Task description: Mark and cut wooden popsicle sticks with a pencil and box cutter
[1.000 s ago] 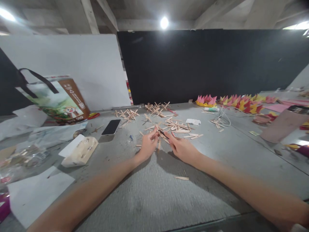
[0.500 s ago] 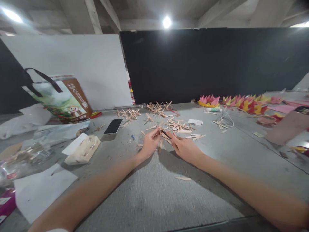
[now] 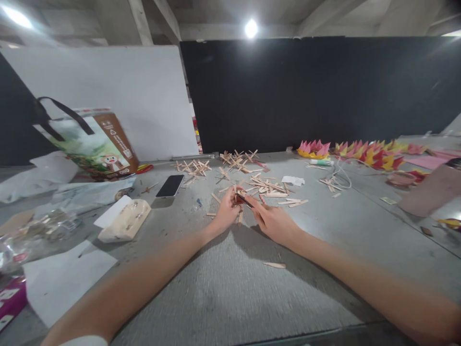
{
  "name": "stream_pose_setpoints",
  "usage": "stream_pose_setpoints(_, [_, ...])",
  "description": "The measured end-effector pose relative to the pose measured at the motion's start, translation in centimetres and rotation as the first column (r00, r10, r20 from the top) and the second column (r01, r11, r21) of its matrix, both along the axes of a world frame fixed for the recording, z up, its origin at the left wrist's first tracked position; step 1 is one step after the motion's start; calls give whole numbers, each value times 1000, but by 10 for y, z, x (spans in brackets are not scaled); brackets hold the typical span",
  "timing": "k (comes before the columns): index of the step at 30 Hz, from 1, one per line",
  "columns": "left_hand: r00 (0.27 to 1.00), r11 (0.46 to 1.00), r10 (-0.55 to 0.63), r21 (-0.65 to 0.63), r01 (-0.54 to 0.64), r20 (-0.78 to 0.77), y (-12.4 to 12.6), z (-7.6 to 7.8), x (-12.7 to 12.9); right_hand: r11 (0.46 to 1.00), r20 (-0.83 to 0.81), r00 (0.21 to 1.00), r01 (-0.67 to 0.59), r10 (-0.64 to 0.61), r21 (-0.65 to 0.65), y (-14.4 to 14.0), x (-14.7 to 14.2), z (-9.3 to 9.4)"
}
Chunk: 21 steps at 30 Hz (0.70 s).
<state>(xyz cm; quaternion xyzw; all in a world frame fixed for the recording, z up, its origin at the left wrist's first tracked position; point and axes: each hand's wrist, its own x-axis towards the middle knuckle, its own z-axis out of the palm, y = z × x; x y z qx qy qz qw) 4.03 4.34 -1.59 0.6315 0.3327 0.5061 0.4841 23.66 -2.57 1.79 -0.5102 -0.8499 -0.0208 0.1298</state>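
Observation:
In the head view my left hand (image 3: 229, 211) is closed around a light wooden craft stick (image 3: 236, 192), held upright between thumb and fingers. My right hand (image 3: 275, 220) grips a slim dark tool (image 3: 245, 199); its tip meets the stick beside my left fingers. Whether it is a knife or a pen I cannot make out. Just beyond both hands lies a loose pile of craft sticks (image 3: 265, 185). One stick with a pointed end (image 3: 275, 265) rests on the table nearer to me.
Crossed-stick bundles (image 3: 236, 161) lie farther back. A phone (image 3: 170, 186), a tissue pack (image 3: 126, 221) and a printed carrier bag (image 3: 97, 149) are on the left. Pink and yellow paper flowers (image 3: 313, 149), a white cord (image 3: 342, 178) and a dull pink cylinder (image 3: 427, 190) stand right.
My left fingers have turned a little around the stick, and the dark tool has shifted slightly against it. The view has tilted slightly; the table things stay in place.

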Motion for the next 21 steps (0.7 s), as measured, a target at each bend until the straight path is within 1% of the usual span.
stream_pose_setpoints(5, [1000, 1000, -4, -27, 5, 18, -3, 3, 2, 1000, 8, 1000, 0, 0, -14, -2, -4, 1])
stream_pose_setpoints(12, [997, 999, -50, -10, 50, 55, -9, 6, 2, 1000, -4, 1000, -16, 16, 3, -2, -3, -5])
stream_pose_setpoints(15, [994, 997, -67, -35, 70, 84, -11, 7, 3, 1000, -50, 998, -22, 23, 18, -1, -5, -9])
stream_pose_setpoints(19, [992, 996, -69, -46, 74, 103, -11, 6, 3, 1000, -173, 985, -19, 22, 23, -1, -12, -16])
stream_pose_setpoints(21, [993, 997, -67, -42, 71, 100, -10, 4, 3, 999, -207, 977, -34, 40, 33, -1, -14, -19])
